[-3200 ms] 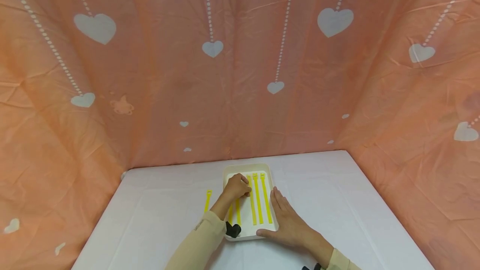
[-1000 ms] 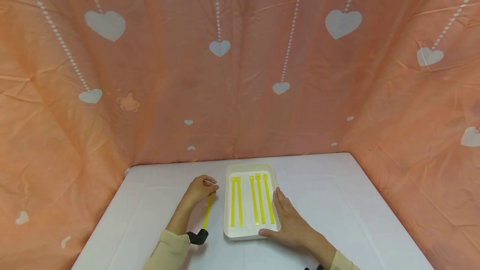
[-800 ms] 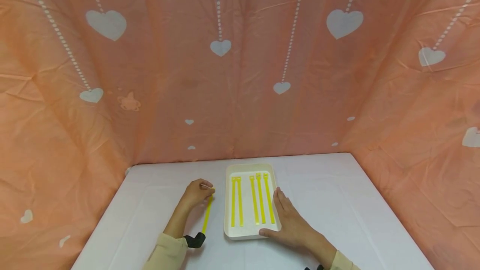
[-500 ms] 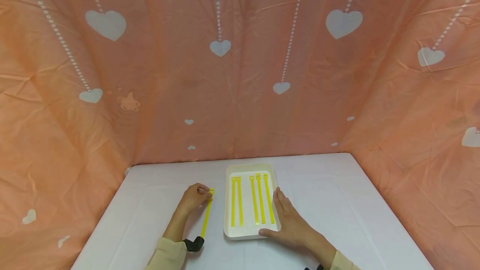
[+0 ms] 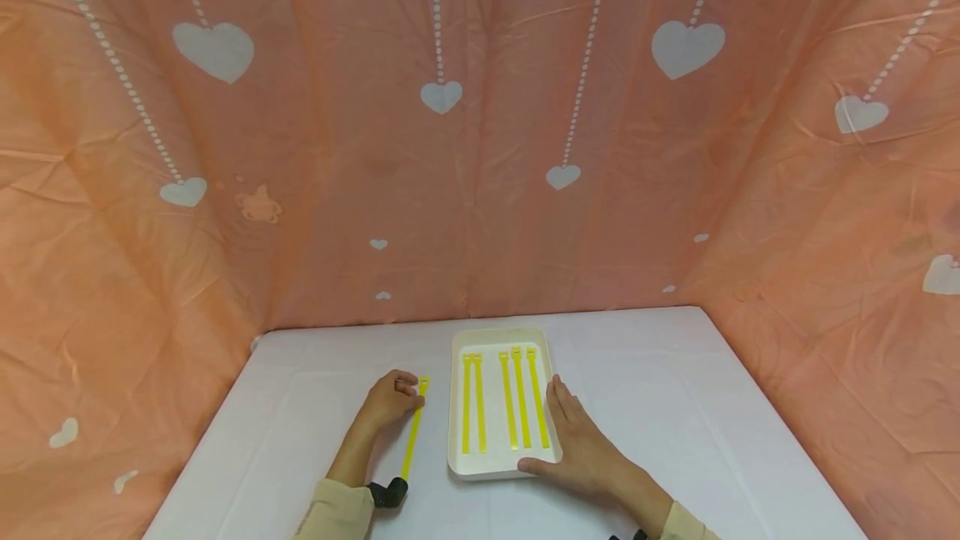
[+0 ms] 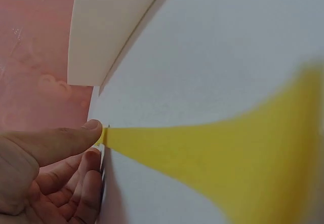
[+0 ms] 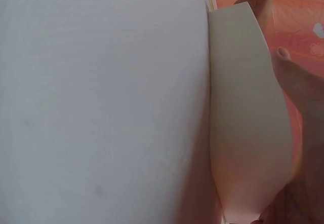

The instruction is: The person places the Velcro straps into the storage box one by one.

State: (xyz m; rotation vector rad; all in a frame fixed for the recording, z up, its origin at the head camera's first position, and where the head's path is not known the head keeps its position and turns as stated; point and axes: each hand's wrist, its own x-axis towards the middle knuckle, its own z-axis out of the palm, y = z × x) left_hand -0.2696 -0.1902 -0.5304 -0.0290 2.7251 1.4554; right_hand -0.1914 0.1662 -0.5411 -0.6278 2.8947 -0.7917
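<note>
A flat yellow cable tie (image 5: 412, 440) with a slotted head lies on the white table, left of the tray. My left hand (image 5: 386, 398) pinches it just below the head, thumb on its edge and the other fingers curled. The left wrist view has the cable tie (image 6: 177, 148) stretching from the thumb tip towards the camera. My right hand (image 5: 581, 448) rests against the right side of a shallow white tray (image 5: 495, 411), fingers straight along the wall and thumb at the near corner. Inside the tray, several yellow cable ties (image 5: 521, 398) lie lengthwise, heads away from me.
Between the two left ties and the three right ones, the tray floor shows a gap. A pink curtain (image 5: 480, 232) with white hearts hangs behind and beside the white tabletop (image 5: 637, 373). A black wrist mount (image 5: 388, 492) sits over the near end of the loose tie.
My left hand has come out of the tray to the tie on the left, then slid slightly towards me along it, uncovering its head. My right hand stays at the tray.
</note>
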